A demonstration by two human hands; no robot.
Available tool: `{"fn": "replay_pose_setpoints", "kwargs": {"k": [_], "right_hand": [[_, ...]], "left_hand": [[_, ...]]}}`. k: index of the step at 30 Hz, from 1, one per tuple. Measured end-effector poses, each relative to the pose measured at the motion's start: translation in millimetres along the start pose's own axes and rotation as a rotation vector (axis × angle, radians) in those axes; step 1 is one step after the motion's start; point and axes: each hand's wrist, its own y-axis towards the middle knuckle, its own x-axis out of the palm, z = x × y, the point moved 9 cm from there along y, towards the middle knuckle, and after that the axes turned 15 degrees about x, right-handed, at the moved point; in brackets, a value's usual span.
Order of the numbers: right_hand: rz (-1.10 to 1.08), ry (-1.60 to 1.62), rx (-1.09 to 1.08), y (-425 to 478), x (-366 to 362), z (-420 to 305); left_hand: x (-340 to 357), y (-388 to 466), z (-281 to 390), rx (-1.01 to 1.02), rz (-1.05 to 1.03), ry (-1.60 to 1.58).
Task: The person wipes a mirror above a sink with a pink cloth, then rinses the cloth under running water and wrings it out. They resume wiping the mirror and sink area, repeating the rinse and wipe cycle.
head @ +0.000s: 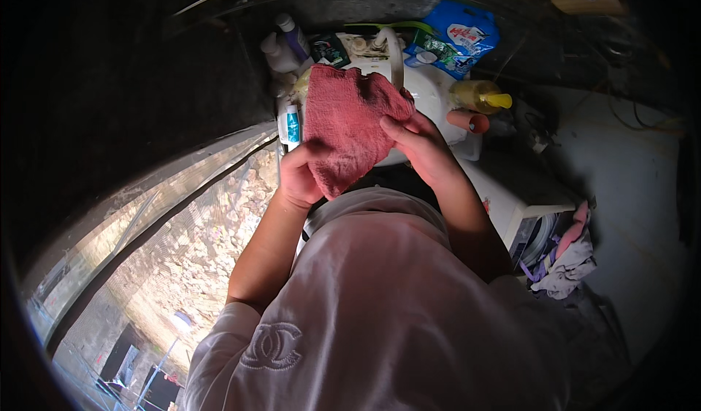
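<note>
A reddish-pink terry cloth (350, 120) is spread between my two hands in front of my body. My left hand (300, 174) grips its lower left edge. My right hand (419, 142) pinches the upper right side, thumb lying on top of the fabric. Beneath the cloth is a white washbasin (432, 96), largely covered from sight. Its pale curved faucet (395, 55) rises just behind the cloth's top edge. A white and teal tube (293, 125) stands or lies on the basin's left rim, close to my left hand.
Behind the basin are a purple bottle (293, 35), a white pump bottle (278, 55) and a blue detergent bag (463, 35). At right are a yellow-capped bottle (482, 97), an orange cup (468, 121) and a white front-loading washing machine (512, 203) with laundry (567, 266). A screened window (202, 246) lies left.
</note>
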Motion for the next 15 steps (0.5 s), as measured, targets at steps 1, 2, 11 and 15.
{"fn": "replay_pose_setpoints", "kwargs": {"k": [1, 2, 11, 15], "right_hand": [[0.03, -0.012, -0.046, -0.5, -1.5, -3.0], [0.061, -0.023, -0.093, -1.6, -2.8, -5.5], [0.453, -1.27, -0.599, -33.6, 66.7, -38.8], [0.361, -1.216, -0.574, -27.6, 63.3, -27.4]], "left_hand": [[-5.0, -0.3, 0.7, -0.02, 0.03, 0.08], [-9.5, 3.5, 6.9, 0.014, 0.045, 0.257], [12.9, 12.5, -5.7, 0.291, -0.178, 0.249], [-15.3, 15.8, -9.9, 0.155, 0.059, 0.291]]}}
